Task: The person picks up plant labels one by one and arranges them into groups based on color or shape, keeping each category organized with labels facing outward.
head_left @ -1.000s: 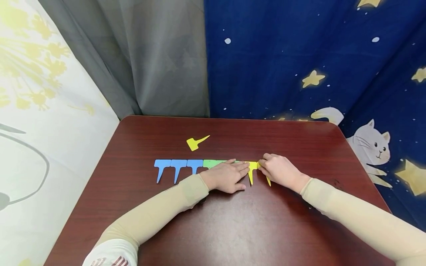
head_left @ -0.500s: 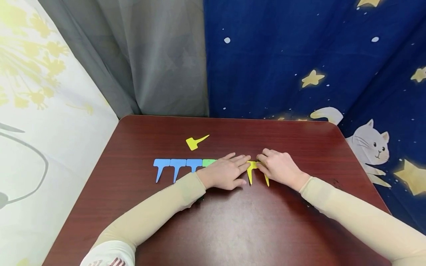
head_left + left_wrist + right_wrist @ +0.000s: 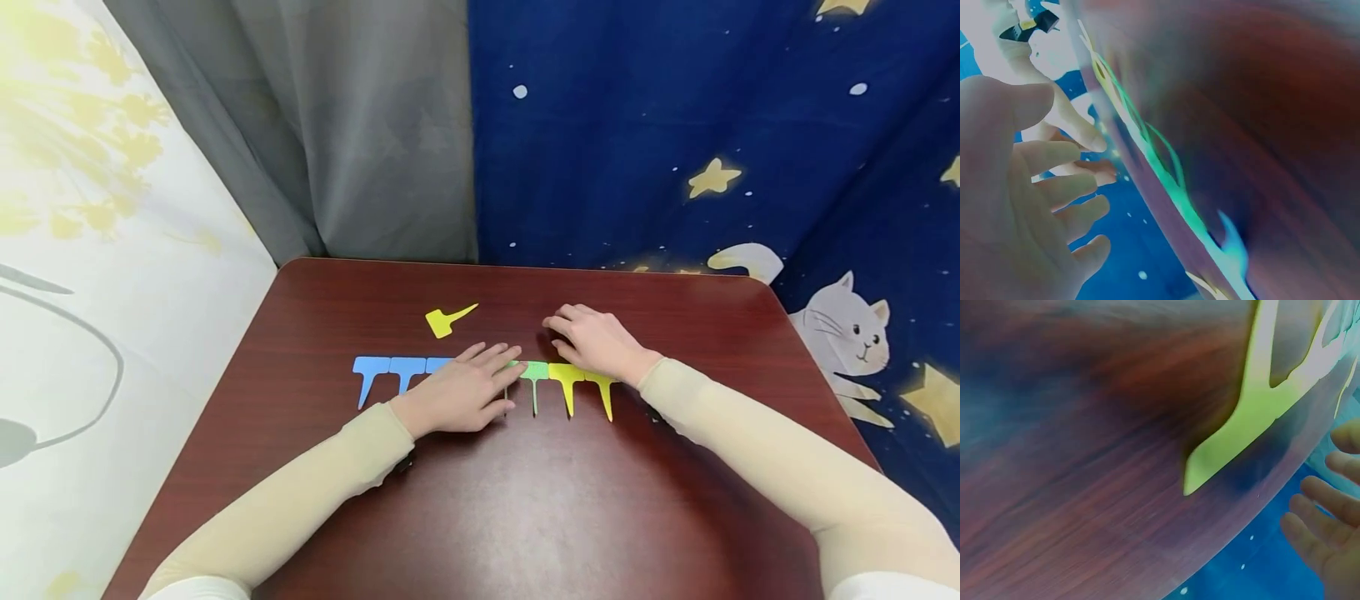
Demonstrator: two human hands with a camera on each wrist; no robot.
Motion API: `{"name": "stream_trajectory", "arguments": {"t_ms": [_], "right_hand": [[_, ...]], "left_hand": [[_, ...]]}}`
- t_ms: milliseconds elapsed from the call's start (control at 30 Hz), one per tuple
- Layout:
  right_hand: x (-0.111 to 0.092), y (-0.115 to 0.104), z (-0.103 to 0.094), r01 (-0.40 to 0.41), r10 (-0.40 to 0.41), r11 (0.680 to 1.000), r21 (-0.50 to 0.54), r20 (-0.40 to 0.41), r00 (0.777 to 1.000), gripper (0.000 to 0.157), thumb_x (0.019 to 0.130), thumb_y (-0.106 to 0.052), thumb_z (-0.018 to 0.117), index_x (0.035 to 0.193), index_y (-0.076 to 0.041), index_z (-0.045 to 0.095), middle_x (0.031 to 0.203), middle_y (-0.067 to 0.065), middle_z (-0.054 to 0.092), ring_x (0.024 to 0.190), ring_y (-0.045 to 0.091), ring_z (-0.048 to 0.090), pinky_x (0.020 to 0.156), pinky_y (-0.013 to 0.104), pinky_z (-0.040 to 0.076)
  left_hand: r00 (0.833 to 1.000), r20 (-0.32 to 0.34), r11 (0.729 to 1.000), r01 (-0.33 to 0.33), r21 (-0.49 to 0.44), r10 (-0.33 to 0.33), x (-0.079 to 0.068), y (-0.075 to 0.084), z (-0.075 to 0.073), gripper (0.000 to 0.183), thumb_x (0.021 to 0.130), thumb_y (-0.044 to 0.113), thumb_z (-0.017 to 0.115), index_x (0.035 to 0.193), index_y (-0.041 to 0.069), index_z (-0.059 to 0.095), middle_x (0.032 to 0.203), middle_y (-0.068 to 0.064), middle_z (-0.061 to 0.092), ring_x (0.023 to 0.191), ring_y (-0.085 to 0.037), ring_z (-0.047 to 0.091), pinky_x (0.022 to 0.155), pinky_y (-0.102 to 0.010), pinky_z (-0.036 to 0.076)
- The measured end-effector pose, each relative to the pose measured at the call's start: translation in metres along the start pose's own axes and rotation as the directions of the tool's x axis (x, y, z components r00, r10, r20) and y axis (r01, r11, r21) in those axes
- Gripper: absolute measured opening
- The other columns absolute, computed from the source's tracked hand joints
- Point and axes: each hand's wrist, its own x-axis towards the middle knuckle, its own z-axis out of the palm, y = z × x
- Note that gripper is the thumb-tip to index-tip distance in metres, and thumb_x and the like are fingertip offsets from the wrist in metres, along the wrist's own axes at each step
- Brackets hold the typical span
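Note:
A row of T-shaped plant labels lies across the table, stems toward the person: blue labels (image 3: 371,366) at the left, green labels (image 3: 535,370) in the middle, two yellow labels (image 3: 567,372) at the right. Above the row, a loose yellow plant label (image 3: 439,323) lies turned sideways. My left hand (image 3: 463,390) hovers over the blue and green part with fingers spread, hiding some labels. My right hand (image 3: 597,342) is just beyond the yellow end, fingers loosely bent and holding nothing. In the right wrist view, a yellow label (image 3: 1229,440) lies flat, apart from the fingers (image 3: 1329,500).
The dark red wooden table (image 3: 525,517) has rounded far corners. Behind it hang a grey curtain (image 3: 382,133) and a blue curtain with stars (image 3: 600,133). A white patterned cloth (image 3: 90,333) hangs at the left.
My right hand has let go of the end yellow label and moved up and left, away from it. My left hand has shifted left, uncovering green labels.

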Motion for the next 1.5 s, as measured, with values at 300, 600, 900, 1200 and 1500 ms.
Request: {"name": "stream_trajectory", "arguments": {"t_ms": [300,600,900,1200,1500], "right_hand": [[0.052,-0.014,0.019,0.077,-0.077,0.996,0.036,0.010,0.997,0.038,0.084,-0.029,0.062,0.120,-0.017,0.059,0.108,-0.003,0.055,0.098,0.015,0.050,0.071,0.035,0.050],[0.106,-0.034,0.028,0.129,-0.131,0.991,0.043,0.049,0.990,0.039,0.085,-0.026,0.062,0.122,-0.016,0.057,0.108,-0.003,0.054,0.097,0.014,0.050,0.072,0.031,0.049],[0.131,-0.041,0.042,0.135,-0.132,0.991,-0.022,0.103,0.986,0.038,0.085,-0.019,0.061,0.123,-0.022,0.057,0.108,-0.004,0.056,0.096,0.013,0.052,0.072,0.028,0.049],[0.131,-0.047,0.045,0.195,-0.189,0.976,-0.093,0.066,0.980,0.034,0.084,-0.011,0.058,0.115,-0.024,0.063,0.096,-0.004,0.059,0.083,0.012,0.056,0.063,0.026,0.050],[0.120,-0.039,0.035,0.266,-0.274,0.954,-0.140,-0.041,0.961,0.020,0.085,-0.015,0.056,0.101,-0.018,0.067,0.086,-0.001,0.049,0.068,0.013,0.045,0.047,0.023,0.041]], "left_hand": [[0.997,-0.059,0.998,0.048,0.038,-0.046,-0.042,-0.015,0.004,0.063,0.093,0.050,0.036,0.145,0.017,0.025,0.151,-0.006,0.012,0.136,-0.027,0.015,0.108,-0.045,0.015],[0.982,-0.112,0.988,0.153,0.003,-0.151,-0.084,-0.021,0.013,0.063,0.092,0.047,0.043,0.145,0.017,0.026,0.150,-0.007,0.014,0.135,-0.028,0.017,0.105,-0.050,0.019],[0.968,-0.128,0.977,0.215,-0.011,-0.214,-0.104,-0.026,0.016,0.064,0.091,0.049,0.042,0.145,0.019,0.025,0.151,-0.004,0.007,0.136,-0.027,0.014,0.105,-0.051,0.018],[0.967,-0.135,0.976,0.215,-0.021,-0.216,-0.106,-0.025,0.021,0.065,0.091,0.050,0.042,0.146,0.020,0.023,0.151,-0.008,0.013,0.135,-0.029,0.017,0.105,-0.051,0.018],[0.968,-0.120,0.975,0.221,-0.028,-0.223,-0.103,-0.025,0.019,0.065,0.092,0.050,0.041,0.146,0.018,0.023,0.152,-0.002,0.003,0.136,-0.025,0.012,0.105,-0.051,0.018]]}}
